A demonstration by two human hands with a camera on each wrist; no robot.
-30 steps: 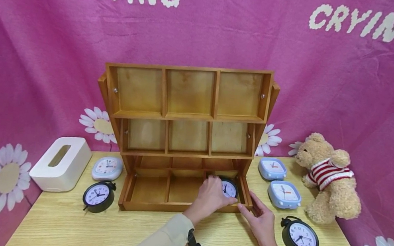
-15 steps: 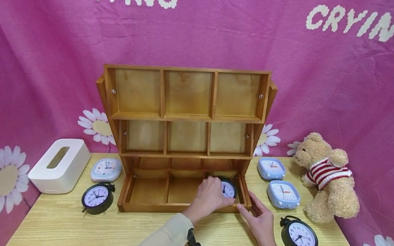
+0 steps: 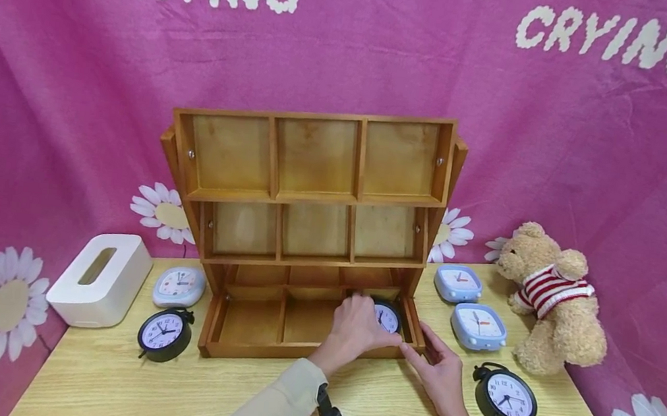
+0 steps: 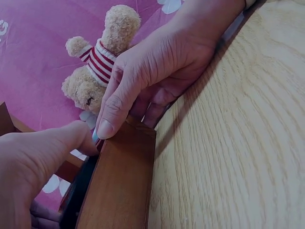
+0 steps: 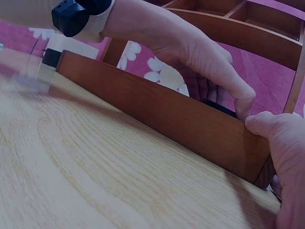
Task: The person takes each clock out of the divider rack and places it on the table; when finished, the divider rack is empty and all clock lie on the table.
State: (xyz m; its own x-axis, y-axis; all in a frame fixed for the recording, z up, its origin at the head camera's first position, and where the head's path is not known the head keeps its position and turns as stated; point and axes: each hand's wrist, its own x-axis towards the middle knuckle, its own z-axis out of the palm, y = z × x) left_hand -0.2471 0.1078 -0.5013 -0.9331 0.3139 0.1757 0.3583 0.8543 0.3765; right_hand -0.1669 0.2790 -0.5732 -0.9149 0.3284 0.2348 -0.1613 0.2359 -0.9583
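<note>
In the head view my left hand (image 3: 351, 328) reaches into the bottom right compartment of a tiered wooden display shelf (image 3: 257, 350). Its curled fingers and thumb hold a black round alarm clock (image 3: 389, 317) there, and the hand covers the clock's left side. My right hand (image 3: 439, 380) grips the shelf's front right corner, thumb on the front rim and fingers along the outer side. Both thumbs meet at the rim in the left wrist view, above the front board (image 4: 124, 176). A dark sliver of the clock (image 5: 220, 108) shows behind the board in the right wrist view.
Two blue clocks (image 3: 478, 326) and a black alarm clock (image 3: 507, 398) stand on the right, near a teddy bear (image 3: 556, 299). On the left are a pale clock (image 3: 179, 287), another black alarm clock (image 3: 165, 335) and a white tissue box (image 3: 100, 280).
Both hands keep nearly the same places. The face of the clock in the compartment appears turned slightly clockwise. The head view has shifted a little.
</note>
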